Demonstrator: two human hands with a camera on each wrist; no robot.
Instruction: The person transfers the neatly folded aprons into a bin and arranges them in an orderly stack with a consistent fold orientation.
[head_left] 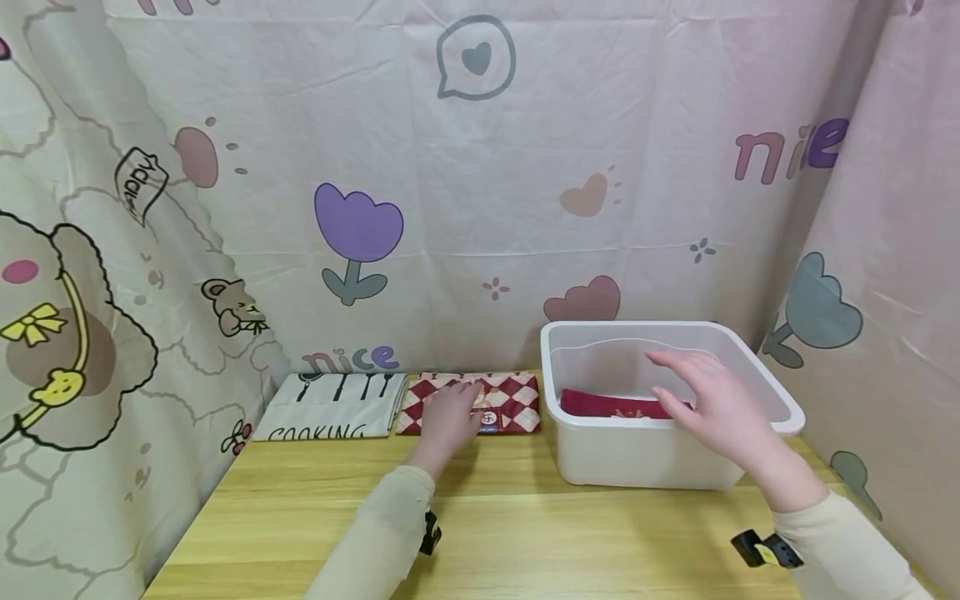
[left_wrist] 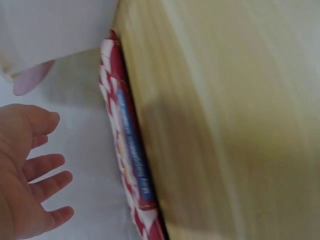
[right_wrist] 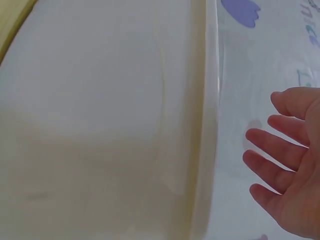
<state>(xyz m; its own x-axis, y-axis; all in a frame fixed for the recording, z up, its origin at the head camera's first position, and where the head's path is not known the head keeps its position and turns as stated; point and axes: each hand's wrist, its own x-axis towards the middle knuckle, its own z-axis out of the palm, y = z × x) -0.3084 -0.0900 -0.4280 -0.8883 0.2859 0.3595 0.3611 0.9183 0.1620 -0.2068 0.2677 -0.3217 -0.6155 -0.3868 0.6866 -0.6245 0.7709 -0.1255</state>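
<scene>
"Hovering over that folded red-and-cream checked cloth (head_left: 519,402), isn't it, the left hand (head_left: 448,415)?"

"Yes, its fingers (left_wrist: 52,186) loosely spread, with nothing in them. I can see a gap between them and the fabric."

"Where exactly does the cloth lie?"

"Flat near the back edge of the yellow wood-grain desk (head_left: 480,533), about midway along. Just beside it, toward the back left corner, is a folded white cloth printed with black utensils and lettering (head_left: 330,410)."

"And the right hand (head_left: 720,408)?"

"Over the white rectangular plastic tub (head_left: 645,454), near the desk's right edge. Those fingers (right_wrist: 275,150) are parted and slightly bent, holding nothing, and look clear of the rim. A dark red cloth (head_left: 596,404) lies inside, though the front wall hides part of it."

"How would you expect the checked one to handle?"

"Light and soft, I'd guess, with nothing to break. The layers are the worry: pinch only the top one and it could flop open."

"So where would you take hold?"

"Fingers under the front edge, near the middle, thumb on top, gripping the whole stack together."

"Slippery?"

"Probably not much, but I can't tell from here."
</scene>
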